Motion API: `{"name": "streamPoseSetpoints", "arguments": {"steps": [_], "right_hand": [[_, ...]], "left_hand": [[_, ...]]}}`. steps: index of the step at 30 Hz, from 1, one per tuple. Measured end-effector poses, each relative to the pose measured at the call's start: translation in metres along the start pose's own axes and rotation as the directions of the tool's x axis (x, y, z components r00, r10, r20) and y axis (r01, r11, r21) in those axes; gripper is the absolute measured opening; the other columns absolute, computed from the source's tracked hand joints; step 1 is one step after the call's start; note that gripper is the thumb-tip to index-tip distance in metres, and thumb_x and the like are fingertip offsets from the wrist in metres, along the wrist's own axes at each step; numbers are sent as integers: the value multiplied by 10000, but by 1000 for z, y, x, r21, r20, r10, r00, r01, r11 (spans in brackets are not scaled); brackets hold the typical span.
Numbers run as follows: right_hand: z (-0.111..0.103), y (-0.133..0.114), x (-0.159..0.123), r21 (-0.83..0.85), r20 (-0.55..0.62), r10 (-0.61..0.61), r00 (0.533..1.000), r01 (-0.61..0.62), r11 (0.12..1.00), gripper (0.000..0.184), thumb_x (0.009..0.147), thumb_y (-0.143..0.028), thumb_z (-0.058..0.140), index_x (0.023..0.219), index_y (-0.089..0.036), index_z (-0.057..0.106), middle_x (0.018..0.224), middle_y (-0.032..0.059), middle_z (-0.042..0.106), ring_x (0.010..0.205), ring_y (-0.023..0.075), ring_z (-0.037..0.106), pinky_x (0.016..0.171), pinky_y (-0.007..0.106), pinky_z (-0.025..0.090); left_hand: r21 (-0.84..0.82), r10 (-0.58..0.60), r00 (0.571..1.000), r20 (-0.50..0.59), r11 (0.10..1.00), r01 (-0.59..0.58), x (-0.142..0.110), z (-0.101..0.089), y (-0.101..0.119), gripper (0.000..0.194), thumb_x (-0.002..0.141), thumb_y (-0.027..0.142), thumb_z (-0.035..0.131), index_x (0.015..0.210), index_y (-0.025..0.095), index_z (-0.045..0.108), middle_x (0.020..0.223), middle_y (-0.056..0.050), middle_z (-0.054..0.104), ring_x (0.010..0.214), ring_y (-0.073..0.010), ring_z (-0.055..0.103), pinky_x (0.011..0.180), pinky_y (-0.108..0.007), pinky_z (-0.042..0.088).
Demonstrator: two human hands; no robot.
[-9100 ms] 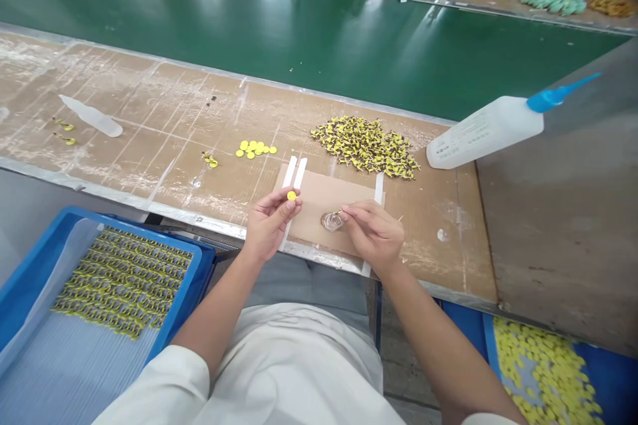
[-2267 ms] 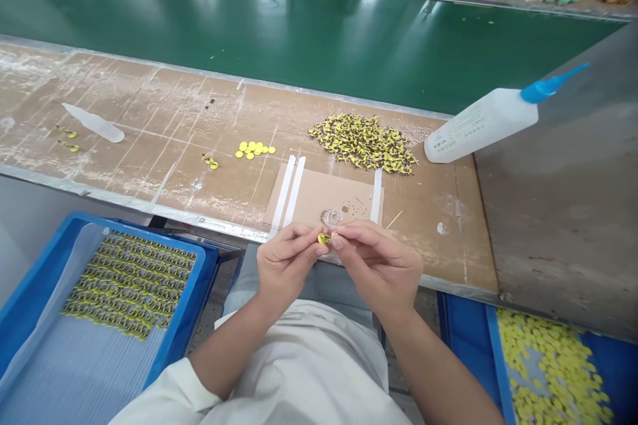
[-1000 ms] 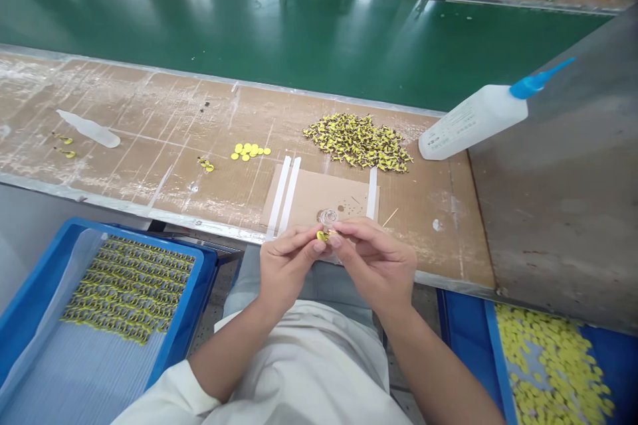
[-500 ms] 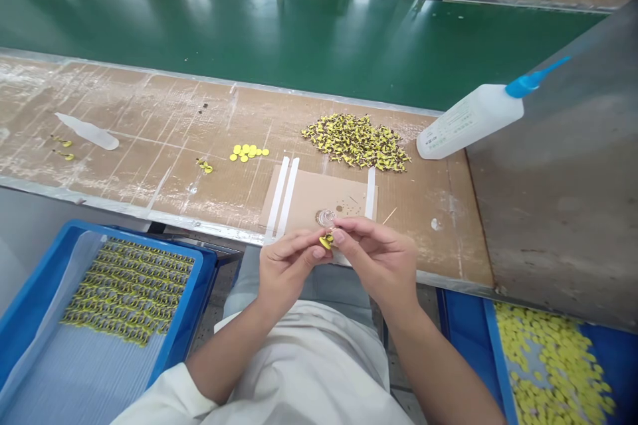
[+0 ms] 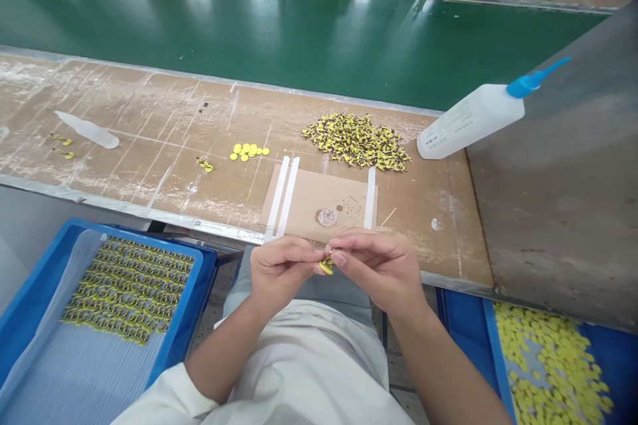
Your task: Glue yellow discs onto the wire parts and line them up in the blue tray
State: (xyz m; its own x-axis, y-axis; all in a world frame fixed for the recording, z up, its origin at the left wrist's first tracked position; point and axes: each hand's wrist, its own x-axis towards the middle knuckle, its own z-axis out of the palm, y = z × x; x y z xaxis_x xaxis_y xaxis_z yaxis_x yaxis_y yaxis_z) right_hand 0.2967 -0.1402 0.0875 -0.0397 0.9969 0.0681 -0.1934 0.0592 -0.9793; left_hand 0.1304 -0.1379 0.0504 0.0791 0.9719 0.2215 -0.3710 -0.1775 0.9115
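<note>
My left hand (image 5: 282, 272) and my right hand (image 5: 381, 269) meet over my lap, just in front of the bench edge. Both pinch one small yellow piece (image 5: 327, 265) between their fingertips. Beyond them a cardboard pad (image 5: 309, 196) lies on the bench with white strips along its sides and a small blob of clear glue (image 5: 326, 216). A heap of yellow-and-black pieces (image 5: 356, 141) sits behind the pad. A few yellow discs (image 5: 248, 151) lie to its left.
A white glue bottle (image 5: 473, 119) with a blue nozzle lies at the right. A blue tray (image 5: 30, 299) at lower left holds rows of finished pieces. A blue bin (image 5: 466, 332) at lower right holds yellow discs. A green conveyor belt (image 5: 299, 33) runs behind the bench.
Both hands have drawn back from the pad toward my lap, still pinching the yellow piece together. Nine seconds ago the left hand held a disc and the right hand was at the glue blob.
</note>
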Motion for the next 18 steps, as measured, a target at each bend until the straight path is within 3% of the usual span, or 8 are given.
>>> {"name": "streamPoseSetpoints", "arguments": {"steps": [4,9,13,16,18], "right_hand": [[-2,2,-2,2,-2,13,1000,-13,1000,100,799,-215,851,884,-266,834,858,55,791,741,158,736,684,206,614],[1,15,0,89,1,164,986,-164,982,119,814,-312,865,919,-272,827,788,41,779,669,139,718,630,192,602],[15,20,4,146,-33,238,971,-231,962,189,781,-390,891,911,-273,822,803,51,783,680,147,727,644,203,610],[31,23,11,122,-103,197,975,-184,975,222,759,-420,899,904,-273,818,848,47,788,696,158,736,672,232,626],[43,28,23,-1,-175,89,981,-91,996,199,772,-397,887,906,-270,814,878,36,789,732,159,740,712,244,627]], "left_hand": [[21,-15,1000,-3,1000,15,3,0,3,154,750,171,876,876,254,845,762,-62,783,645,-162,735,603,-228,626],[-34,-93,995,-42,995,92,5,0,7,167,732,182,889,873,258,844,807,-62,795,695,-175,757,629,-227,643],[-98,-97,993,-65,991,90,2,-8,8,186,748,219,886,923,258,840,857,-67,798,739,-186,761,671,-255,654],[-133,-81,990,-111,989,66,-2,-23,8,174,819,243,834,993,244,828,902,-65,784,764,-177,756,729,-290,665],[-120,-53,980,-192,992,30,-3,-37,12,149,871,253,785,1014,232,820,926,-64,761,808,-174,751,777,-313,666]]}}
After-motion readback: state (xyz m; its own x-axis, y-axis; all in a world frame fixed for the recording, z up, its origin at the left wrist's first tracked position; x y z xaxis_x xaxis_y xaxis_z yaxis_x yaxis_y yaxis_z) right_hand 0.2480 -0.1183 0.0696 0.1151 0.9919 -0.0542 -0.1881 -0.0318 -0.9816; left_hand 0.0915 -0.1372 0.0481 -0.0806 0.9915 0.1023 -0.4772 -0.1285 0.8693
